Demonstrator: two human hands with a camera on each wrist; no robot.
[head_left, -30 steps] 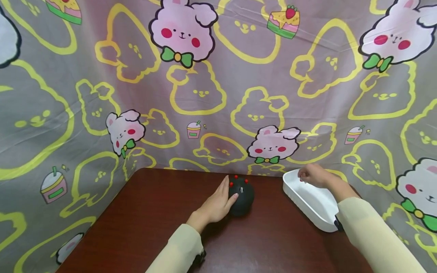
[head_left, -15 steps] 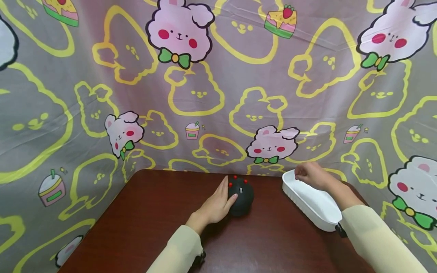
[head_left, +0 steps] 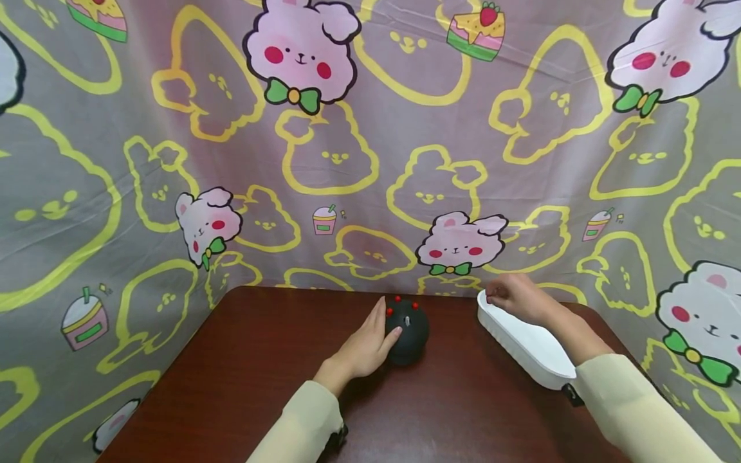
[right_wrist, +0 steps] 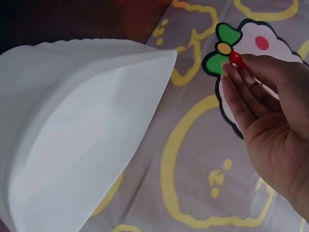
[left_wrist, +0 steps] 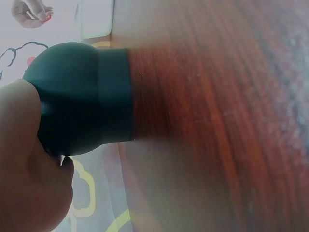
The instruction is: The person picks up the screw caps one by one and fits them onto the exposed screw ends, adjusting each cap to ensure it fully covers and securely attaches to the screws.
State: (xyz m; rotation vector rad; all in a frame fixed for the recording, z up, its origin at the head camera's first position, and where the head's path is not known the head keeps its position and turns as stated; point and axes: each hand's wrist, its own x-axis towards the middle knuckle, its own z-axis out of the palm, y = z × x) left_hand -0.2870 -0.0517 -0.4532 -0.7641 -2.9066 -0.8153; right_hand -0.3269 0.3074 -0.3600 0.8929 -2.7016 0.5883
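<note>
A black ball-shaped object on a short cylindrical base stands upright on the table, with small red knobs and a metal piece near its top. My left hand lies against its left side, fingers straight and pointing up, thumb across the front. In the left wrist view the same dark ball partly hides that hand. My right hand is above the far end of a long white tray. Between thumb and fingertips it pinches a small red piece, seen best in the right wrist view; its far end is hidden.
The dark red-brown wooden table carries both the ball and the tray. Behind and beside it hangs a grey curtain printed with rabbits and yellow outlines. The tray is near the table's right side.
My right hand has shifted left across the tray, toward its far left end, with the red piece. The left hand and the black ball stay in place; the head view drifts slightly.
</note>
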